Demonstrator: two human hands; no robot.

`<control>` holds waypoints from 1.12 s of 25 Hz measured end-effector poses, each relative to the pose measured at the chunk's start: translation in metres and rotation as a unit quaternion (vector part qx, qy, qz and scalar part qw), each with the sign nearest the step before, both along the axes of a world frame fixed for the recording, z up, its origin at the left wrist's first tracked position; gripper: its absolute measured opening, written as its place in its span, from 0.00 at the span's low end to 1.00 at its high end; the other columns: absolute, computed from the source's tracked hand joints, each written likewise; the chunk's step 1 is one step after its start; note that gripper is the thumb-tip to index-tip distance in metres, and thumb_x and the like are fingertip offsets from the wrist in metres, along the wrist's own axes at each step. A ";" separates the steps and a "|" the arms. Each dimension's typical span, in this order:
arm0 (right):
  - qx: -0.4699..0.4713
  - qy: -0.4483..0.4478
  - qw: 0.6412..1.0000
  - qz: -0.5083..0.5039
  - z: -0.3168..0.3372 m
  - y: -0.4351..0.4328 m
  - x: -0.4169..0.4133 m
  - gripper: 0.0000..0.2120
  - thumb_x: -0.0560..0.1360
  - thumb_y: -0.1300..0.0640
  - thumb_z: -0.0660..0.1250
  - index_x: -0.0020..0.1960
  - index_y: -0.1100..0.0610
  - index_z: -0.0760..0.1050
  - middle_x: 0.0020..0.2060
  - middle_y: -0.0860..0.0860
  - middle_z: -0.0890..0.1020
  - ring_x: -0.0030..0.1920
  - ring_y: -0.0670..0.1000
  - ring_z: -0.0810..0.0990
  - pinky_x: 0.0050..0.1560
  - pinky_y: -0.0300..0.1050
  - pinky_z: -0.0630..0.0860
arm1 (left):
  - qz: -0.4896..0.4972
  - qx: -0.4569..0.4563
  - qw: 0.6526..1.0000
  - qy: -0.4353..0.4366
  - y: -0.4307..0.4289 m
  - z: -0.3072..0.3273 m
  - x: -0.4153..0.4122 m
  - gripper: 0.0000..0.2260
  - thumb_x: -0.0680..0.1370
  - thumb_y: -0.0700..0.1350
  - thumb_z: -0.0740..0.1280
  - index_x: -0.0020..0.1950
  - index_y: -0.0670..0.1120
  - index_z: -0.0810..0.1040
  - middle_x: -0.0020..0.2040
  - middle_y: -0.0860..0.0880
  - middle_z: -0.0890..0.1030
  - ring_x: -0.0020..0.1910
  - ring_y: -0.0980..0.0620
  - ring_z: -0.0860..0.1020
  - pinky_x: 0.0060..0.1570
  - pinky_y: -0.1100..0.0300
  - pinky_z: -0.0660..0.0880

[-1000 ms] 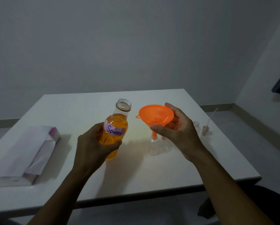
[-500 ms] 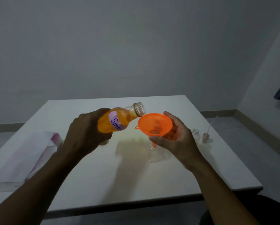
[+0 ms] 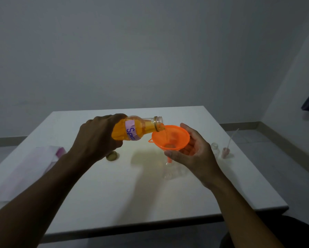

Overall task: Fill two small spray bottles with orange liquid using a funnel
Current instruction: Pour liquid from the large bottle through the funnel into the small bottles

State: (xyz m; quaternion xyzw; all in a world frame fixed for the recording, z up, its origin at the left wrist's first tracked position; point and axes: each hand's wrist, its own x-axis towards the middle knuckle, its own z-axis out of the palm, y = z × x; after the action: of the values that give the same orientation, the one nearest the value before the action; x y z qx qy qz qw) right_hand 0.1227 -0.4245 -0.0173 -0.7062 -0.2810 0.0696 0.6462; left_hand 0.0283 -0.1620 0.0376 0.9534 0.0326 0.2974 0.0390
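My left hand (image 3: 98,138) grips a clear bottle of orange liquid (image 3: 141,128) with a purple "Spray" label, tipped almost level with its open mouth over the orange funnel (image 3: 170,138). A thin stream of liquid runs into the funnel bowl. My right hand (image 3: 194,156) holds the funnel from the right, thumb in front and fingers behind. The funnel's spout sits in the neck of a small clear spray bottle (image 3: 168,171) standing on the white table (image 3: 114,194). A second small clear bottle (image 3: 214,148) stands further right, partly hidden by my right hand.
A gold bottle cap (image 3: 112,156) lies on the table under my left hand. A pink spray head with a long dip tube (image 3: 227,151) stands at the right. A white and purple paper bag (image 3: 25,169) lies at the left edge.
My left hand has raised and tipped the big bottle from upright to nearly level over the funnel, and liquid now flows out. My right hand still holds the funnel on the small bottle.
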 end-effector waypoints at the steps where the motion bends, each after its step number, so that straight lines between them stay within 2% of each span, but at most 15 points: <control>1: 0.000 0.000 1.000 0.000 0.000 0.000 0.000 0.46 0.62 0.49 0.81 0.76 0.47 0.65 0.69 0.46 0.74 0.66 0.47 0.76 0.59 0.39 0.80 | 0.001 0.001 1.000 0.000 0.000 0.000 0.001 0.31 0.63 0.43 0.79 0.64 0.49 0.75 0.50 0.46 0.84 0.42 0.40 0.81 0.40 0.50 0.78; 4: 0.000 0.002 1.000 0.000 -0.002 0.000 0.000 0.46 0.62 0.49 0.81 0.76 0.47 0.65 0.69 0.46 0.75 0.66 0.47 0.77 0.60 0.42 0.80 | -0.002 0.000 1.000 0.005 0.000 0.000 0.001 0.31 0.63 0.43 0.79 0.65 0.48 0.75 0.50 0.45 0.84 0.43 0.40 0.81 0.41 0.48 0.79; 8: 0.008 0.010 1.000 0.000 -0.001 0.000 0.000 0.46 0.62 0.50 0.82 0.75 0.48 0.65 0.67 0.46 0.76 0.65 0.46 0.77 0.58 0.39 0.80 | 0.001 0.012 1.000 0.002 0.000 -0.001 -0.001 0.31 0.63 0.43 0.79 0.65 0.49 0.75 0.50 0.45 0.84 0.43 0.40 0.81 0.41 0.50 0.78; 12: 0.009 0.017 1.000 0.002 -0.002 0.002 0.001 0.46 0.62 0.50 0.82 0.75 0.47 0.66 0.67 0.46 0.76 0.65 0.46 0.78 0.61 0.43 0.80 | 0.000 0.009 1.000 0.007 -0.001 -0.003 -0.002 0.31 0.63 0.43 0.79 0.65 0.49 0.75 0.50 0.46 0.84 0.43 0.40 0.81 0.41 0.50 0.78; 16: 0.000 0.008 1.000 0.000 -0.002 0.002 0.001 0.46 0.62 0.49 0.81 0.75 0.47 0.65 0.67 0.45 0.76 0.65 0.45 0.77 0.59 0.40 0.80 | -0.002 0.010 1.000 0.010 0.000 -0.004 -0.002 0.31 0.63 0.44 0.79 0.65 0.49 0.75 0.51 0.45 0.84 0.44 0.40 0.81 0.42 0.49 0.78; 24: -0.002 0.011 1.000 0.005 -0.003 0.003 0.001 0.46 0.62 0.48 0.81 0.75 0.46 0.65 0.67 0.45 0.76 0.65 0.46 0.77 0.62 0.44 0.80 | -0.001 0.018 1.000 0.001 -0.002 -0.001 -0.004 0.30 0.63 0.43 0.78 0.64 0.50 0.76 0.50 0.47 0.84 0.43 0.41 0.81 0.40 0.54 0.74; 28: -0.004 0.009 1.000 0.004 -0.003 0.004 0.001 0.46 0.61 0.48 0.81 0.75 0.46 0.65 0.67 0.45 0.75 0.65 0.46 0.77 0.61 0.43 0.80 | 0.001 0.010 1.000 0.011 0.000 0.001 -0.005 0.31 0.63 0.44 0.78 0.65 0.50 0.74 0.51 0.46 0.84 0.44 0.40 0.81 0.42 0.50 0.78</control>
State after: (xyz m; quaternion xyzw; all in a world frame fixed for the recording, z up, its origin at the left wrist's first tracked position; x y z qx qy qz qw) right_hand 0.1242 -0.4203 -0.0201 -0.7067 -0.2778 0.0794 0.6458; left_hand 0.0237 -0.1619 0.0384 0.9569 0.0305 0.2874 0.0286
